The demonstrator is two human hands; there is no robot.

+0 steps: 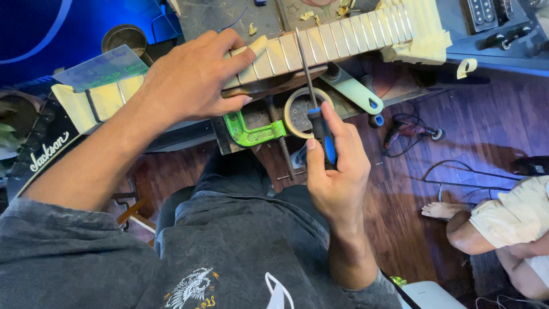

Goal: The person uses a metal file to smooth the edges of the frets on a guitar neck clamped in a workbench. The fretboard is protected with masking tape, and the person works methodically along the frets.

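In the head view, the left hand [191,80] lies over the guitar neck [320,48] in the upper middle of the frame, fingers curled and clamped on its edge, thumb under the side. The fretboard is covered in strips of pale masking tape [423,34], leaving only the thin fret lines bare. The right hand [337,171], at centre, has its fingers closed round the blue-and-black handle of a slim file [309,74], whose dark metal shaft reaches up and lies across the neck along one fret.

By the look of it, the step in hand is dressing a fret, with the neck steadied by the other hand. The next move seems to call for short, level strokes kept on the bare metal, and a firm hold so the neck does not shift.

The neck rests on a worn, cluttered workbench [229,17] littered with tape scraps. A green clamp [251,131] grips the bench edge at centre, a roll of tape [300,111] lies just right of it, and a pale green tool with a blue eyelet [357,94] sits further right. The black headstock [40,149] shows at the left edge. Below lies a dark wood floor [486,126] with cables and a small power tool [412,130]. Another person's bare foot and knee [457,220] show at lower right.
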